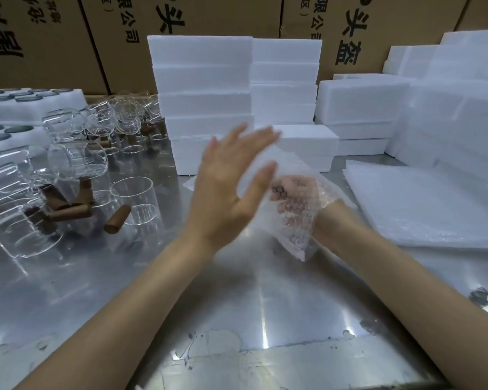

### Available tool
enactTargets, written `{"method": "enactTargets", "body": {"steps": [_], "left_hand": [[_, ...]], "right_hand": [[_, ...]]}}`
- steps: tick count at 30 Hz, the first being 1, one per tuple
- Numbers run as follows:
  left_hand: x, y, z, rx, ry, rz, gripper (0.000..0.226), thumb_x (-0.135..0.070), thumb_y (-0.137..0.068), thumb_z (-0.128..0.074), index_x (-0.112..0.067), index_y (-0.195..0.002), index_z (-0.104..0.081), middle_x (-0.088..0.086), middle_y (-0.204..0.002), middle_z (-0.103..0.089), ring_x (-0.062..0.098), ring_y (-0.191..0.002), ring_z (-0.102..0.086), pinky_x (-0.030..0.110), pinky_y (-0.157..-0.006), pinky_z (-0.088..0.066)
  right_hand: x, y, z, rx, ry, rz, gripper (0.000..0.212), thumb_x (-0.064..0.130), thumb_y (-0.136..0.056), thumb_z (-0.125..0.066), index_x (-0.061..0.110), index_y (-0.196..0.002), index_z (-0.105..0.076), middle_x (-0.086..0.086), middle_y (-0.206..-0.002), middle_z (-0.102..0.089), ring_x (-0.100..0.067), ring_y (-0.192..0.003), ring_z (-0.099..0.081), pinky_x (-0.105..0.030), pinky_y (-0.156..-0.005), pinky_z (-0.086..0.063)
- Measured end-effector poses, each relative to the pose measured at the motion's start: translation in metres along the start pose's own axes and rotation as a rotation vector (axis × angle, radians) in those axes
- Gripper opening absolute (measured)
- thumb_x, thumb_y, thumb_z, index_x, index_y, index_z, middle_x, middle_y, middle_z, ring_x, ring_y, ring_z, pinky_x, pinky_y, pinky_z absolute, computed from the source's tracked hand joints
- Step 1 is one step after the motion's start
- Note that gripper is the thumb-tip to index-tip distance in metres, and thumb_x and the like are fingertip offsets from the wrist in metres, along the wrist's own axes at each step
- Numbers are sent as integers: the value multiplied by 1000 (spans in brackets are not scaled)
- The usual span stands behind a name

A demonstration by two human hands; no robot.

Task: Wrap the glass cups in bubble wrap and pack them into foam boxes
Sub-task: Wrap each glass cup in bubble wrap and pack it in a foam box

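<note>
My right hand [293, 192] grips a bundle of bubble wrap [290, 220] above the middle of the metal table; the wrap covers most of the hand, and whether a cup is inside is hidden. My left hand [231, 181] is raised beside the bundle with straight, spread fingers, its fingertips against the wrap's upper edge. Several clear glass cups with brown wooden handles [76, 164] lie and stand on the left of the table. Closed white foam boxes [206, 102] are stacked behind my hands.
A pile of flat bubble wrap sheets [423, 204] lies at the right. More foam boxes [361, 108] stand at the back right, foam trays [26, 105] at the far left, cardboard cartons [209, 15] along the wall. The steel table [237, 319] is shiny.
</note>
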State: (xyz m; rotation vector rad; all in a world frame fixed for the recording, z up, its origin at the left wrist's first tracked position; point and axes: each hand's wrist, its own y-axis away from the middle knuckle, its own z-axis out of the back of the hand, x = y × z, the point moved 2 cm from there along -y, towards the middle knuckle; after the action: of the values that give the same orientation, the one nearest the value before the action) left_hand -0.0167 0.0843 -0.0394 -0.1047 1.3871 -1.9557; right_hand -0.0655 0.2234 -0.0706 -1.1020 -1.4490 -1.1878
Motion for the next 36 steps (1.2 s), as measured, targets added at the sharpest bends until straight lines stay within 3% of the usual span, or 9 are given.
{"method": "enactTargets", "body": {"steps": [2,5,10,14,19,24,27,29,36], "left_hand": [[11,-3,12,-216,77,117,32,-28,-99,-41,-27,-130,-47,-15,-136,-48,6,-133,-39,40,-115,-27],[33,0,22,-351,248,509,33,-30,-101,-38,-27,-130,-54,-19,-131,-51,-20,-116,-42,5,-98,-32],[51,4,12,-148,792,969,50,-48,-103,-23,-22,-110,-65,-6,-114,-68,10,-111,-60,31,-106,-36],[43,6,0,111,881,920,69,-65,-95,-10,-24,-126,-56,-4,-129,-63,13,-122,-56,34,-112,-32],[33,12,-12,376,993,893,79,-75,-85,-5,-32,-137,-46,-8,-134,-59,11,-127,-52,35,-114,-27],[36,14,-13,417,1040,960,85,-83,-77,3,-39,-124,-54,-14,-136,-56,3,-127,-46,39,-115,-20],[38,12,-10,394,1080,970,94,-83,-74,-10,-23,-125,-60,6,-140,-47,15,-120,-41,41,-117,-17],[39,12,-7,415,1094,965,99,-82,-71,-24,-9,-127,-58,12,-128,-47,21,-114,-43,40,-116,-21],[37,11,0,342,900,851,39,-22,-76,-61,-14,-114,-53,14,-109,-59,20,-96,-67,28,-91,-49]], "right_hand": [[2,-1,4,-12,-124,57,22,10,-99,-43,6,-91,-63,-6,-77,-63,-13,-55,-57,-16,-41,-47],[2,5,15,41,-270,67,27,5,-98,-39,5,-88,-64,-3,-67,-66,-12,-51,-61,-16,-44,-48],[3,8,16,101,-377,-6,31,16,-99,-33,9,-90,-62,0,-72,-64,-10,-60,-60,-20,-56,-47],[0,9,16,162,-595,-48,35,13,-96,-45,7,-72,-69,-5,-68,-67,-13,-55,-66,-19,-50,-53],[0,11,10,270,-620,-136,22,15,-86,-48,5,-84,-68,-6,-68,-65,-13,-47,-60,-18,-42,-49],[5,15,9,332,-606,-85,28,23,-72,-51,9,-61,-72,-1,-60,-62,-11,-46,-57,-15,-44,-47],[9,21,10,292,-493,-20,30,25,-64,-51,10,-47,-70,4,-52,-62,-6,-43,-58,-13,-47,-47],[9,19,11,300,-581,-75,21,22,-70,-59,7,-64,-73,2,-59,-61,-5,-46,-56,-10,-50,-46],[9,13,22,275,-597,-102,32,17,-81,-49,6,-62,-72,0,-59,-57,-10,-43,-52,-15,-44,-44]]}}
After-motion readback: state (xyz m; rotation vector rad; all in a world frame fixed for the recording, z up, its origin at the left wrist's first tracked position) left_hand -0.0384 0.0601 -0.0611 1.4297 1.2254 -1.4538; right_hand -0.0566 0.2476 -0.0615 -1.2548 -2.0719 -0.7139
